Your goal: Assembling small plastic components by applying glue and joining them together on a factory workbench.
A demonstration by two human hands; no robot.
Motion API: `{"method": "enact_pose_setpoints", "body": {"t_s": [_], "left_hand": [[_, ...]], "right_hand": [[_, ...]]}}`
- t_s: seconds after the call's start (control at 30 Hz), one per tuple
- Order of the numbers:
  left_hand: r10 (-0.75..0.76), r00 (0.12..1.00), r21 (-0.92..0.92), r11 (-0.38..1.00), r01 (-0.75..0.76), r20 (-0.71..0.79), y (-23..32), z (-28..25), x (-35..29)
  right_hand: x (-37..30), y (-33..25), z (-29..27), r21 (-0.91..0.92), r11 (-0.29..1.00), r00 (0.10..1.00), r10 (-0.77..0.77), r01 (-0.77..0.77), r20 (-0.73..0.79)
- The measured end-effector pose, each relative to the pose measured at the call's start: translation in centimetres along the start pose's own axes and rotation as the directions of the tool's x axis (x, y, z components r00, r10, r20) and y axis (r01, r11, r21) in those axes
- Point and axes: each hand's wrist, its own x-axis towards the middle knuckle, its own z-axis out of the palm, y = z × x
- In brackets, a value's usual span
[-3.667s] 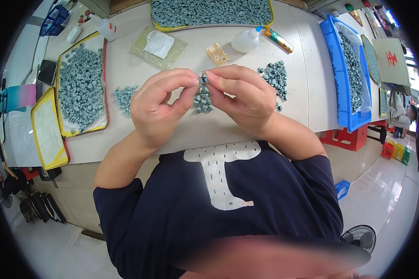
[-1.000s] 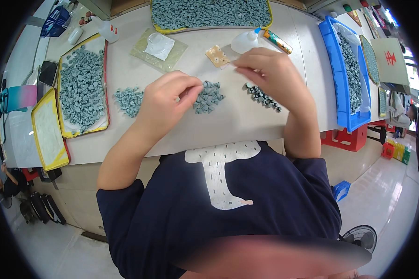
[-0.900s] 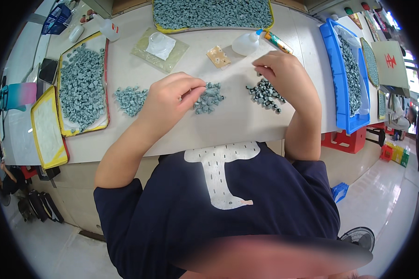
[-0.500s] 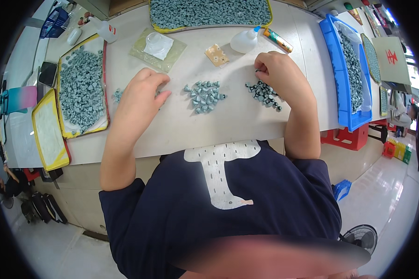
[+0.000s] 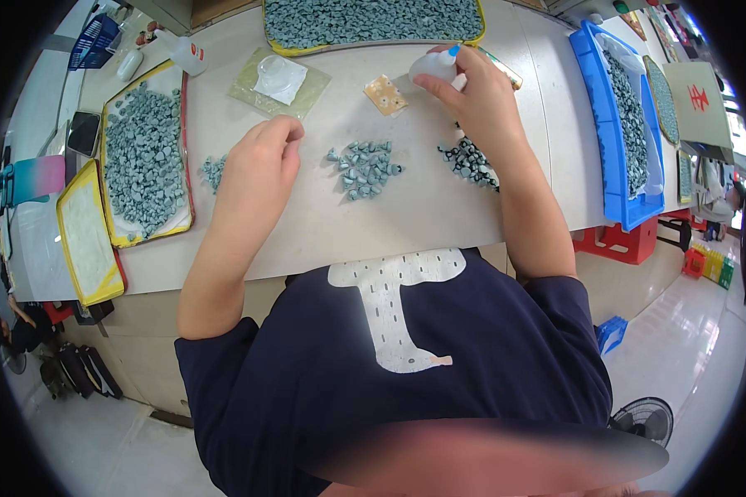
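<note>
My right hand [image 5: 482,95] is closed round a white squeeze bottle [image 5: 429,66] with a blue tip, at the far right of the table. Its thumb lies against the bottle's near side. Just below that hand lies a pile of small dark-and-pale pieces [image 5: 470,163], glossy black in places. My left hand [image 5: 264,153] hovers over the table with its fingers curled together; whatever they pinch is hidden. Beside it sits a small heap of grey-green pieces [image 5: 213,171], partly covered by the hand. Between both hands lies a loose cluster of similar grey-green pieces [image 5: 365,170].
A yellow-rimmed tray of pieces [image 5: 145,161] stands at left, another large tray [image 5: 373,43] at the back. A blue crate [image 5: 597,124] is at right. Behind the hands lie a small patterned square [image 5: 385,96] and a white film [image 5: 280,79] on a greenish sheet.
My right hand has moved up from the dark pile and taken hold of the squeeze bottle, which has tilted slightly. My left hand's fingers have drawn closer together.
</note>
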Motion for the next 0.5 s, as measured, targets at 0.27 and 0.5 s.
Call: {"method": "enact_pose_setpoints", "body": {"t_s": [0.27, 0.5], "left_hand": [[-0.025, 1.000, -0.767, 0.641, 0.030, 0.018, 0.9, 1.9, 0.4], [-0.012, 0.997, -0.895, 0.440, 0.077, 0.080, 0.0, 2.0, 0.8]], "right_hand": [[-0.5, -2.8, -0.1, 0.553, 0.833, 1.000, -0.006, -0.008, 0.023], [-0.3, -2.9, -0.9, 0.241, 0.917, 0.947, -0.317, 0.319, -0.046]]}}
